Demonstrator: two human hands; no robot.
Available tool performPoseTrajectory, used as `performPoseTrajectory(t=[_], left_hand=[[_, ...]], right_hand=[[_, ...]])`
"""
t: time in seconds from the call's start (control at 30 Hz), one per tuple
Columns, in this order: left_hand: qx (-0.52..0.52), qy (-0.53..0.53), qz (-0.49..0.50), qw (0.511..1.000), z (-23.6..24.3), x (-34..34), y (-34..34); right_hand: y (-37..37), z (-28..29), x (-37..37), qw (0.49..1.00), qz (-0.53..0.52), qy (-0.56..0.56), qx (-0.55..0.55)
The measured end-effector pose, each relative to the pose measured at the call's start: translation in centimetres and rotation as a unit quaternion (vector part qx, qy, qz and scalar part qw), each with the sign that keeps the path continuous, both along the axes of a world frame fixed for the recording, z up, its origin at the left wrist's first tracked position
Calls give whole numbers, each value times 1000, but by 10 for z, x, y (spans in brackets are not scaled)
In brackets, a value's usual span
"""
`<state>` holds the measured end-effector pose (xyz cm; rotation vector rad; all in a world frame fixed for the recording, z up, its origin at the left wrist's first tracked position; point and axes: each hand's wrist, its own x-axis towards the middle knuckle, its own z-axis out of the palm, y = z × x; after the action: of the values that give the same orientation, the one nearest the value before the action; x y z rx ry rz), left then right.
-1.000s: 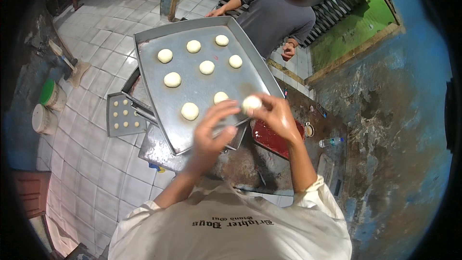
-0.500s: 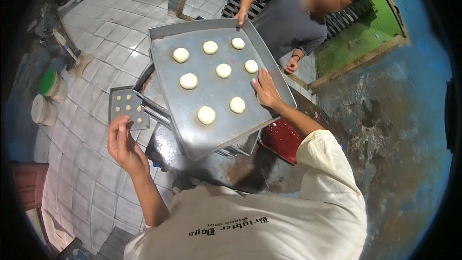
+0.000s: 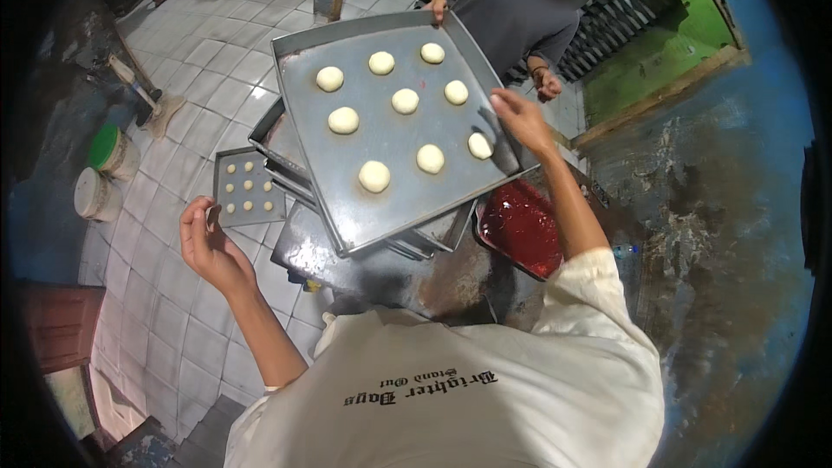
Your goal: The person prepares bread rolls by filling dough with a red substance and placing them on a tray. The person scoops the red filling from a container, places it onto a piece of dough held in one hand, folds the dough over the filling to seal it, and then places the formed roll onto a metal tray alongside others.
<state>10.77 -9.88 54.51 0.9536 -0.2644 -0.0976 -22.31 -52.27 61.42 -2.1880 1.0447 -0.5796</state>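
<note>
A large grey metal baking tray [image 3: 368, 217] lies tilted across a stack of similar trays [image 3: 299, 178], with rows of pale round dough balls [image 3: 405, 101] on it. Above its right rim hovers my right hand [image 3: 523, 124], fingers loosely apart and holding nothing I can see. Beneath that hand, one dough ball [image 3: 479, 146] sits near the tray's right corner. My left hand [image 3: 212, 247] is raised in the air left of the tray, palm turned inward, its fingers loosely bent and apart. A co-worker's hand [image 3: 437, 7] grips the tray's far right corner.
A red-coated tray [image 3: 520, 230] stands on the dark table [image 3: 381, 282] to the right. A smaller tray of dough balls [image 3: 227, 160] lies at the left on the tiled floor. Two buckets [image 3: 113, 152] stand farther left. The co-worker [image 3: 498, 0] stands beyond the tray; a stained wall [image 3: 693, 243] bounds the right.
My right hand has lifted off the tray's surface toward its right rim, uncovering a dough ball at that corner. My left hand stays raised, shifted slightly in view.
</note>
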Motion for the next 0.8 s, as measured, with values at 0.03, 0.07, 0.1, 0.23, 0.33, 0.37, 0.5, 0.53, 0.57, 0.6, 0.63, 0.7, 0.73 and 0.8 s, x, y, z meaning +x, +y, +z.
performPoseTrajectory(t=[0.03,0.07,0.1,0.23,0.33,0.37,0.5,0.53,0.57,0.6,0.63,0.7,0.73,0.8], left_hand=[[10,-6,5,1000,0,-1,6],[19,-1,19,1000,0,-2,12],[27,5,33,999,-2,-3,16],[48,35,31,998,-15,-8,21],[39,46,19,998,-12,-15,8],[34,34,3,999,-9,-18,1],[34,13,-44,998,-2,-28,-29],[24,18,-61,998,1,-34,-39],[23,14,-58,998,6,-42,-48],[23,14,-80,996,11,-51,-55],[24,15,-101,995,14,-59,-60],[49,10,-123,991,11,-67,-62],[75,-3,-127,989,12,-71,-63],[98,2,-142,985,8,-76,-65]], right_hand=[[16,9,-7,997,-10,-53,-47],[43,24,-10,992,-15,-126,-14],[69,32,-18,980,-21,-197,17],[140,17,-55,937,43,-188,291],[135,-45,-44,977,74,-10,199],[137,-60,-31,993,30,44,105],[127,-106,26,977,61,12,-206],[128,-109,40,981,60,29,-183],[126,-106,54,981,62,25,-184],[124,-101,66,974,93,66,-196],[124,-95,75,964,124,107,-208],[136,-79,85,959,143,114,-216],[144,-75,90,954,155,126,-225],[163,-75,95,944,188,115,-243]])
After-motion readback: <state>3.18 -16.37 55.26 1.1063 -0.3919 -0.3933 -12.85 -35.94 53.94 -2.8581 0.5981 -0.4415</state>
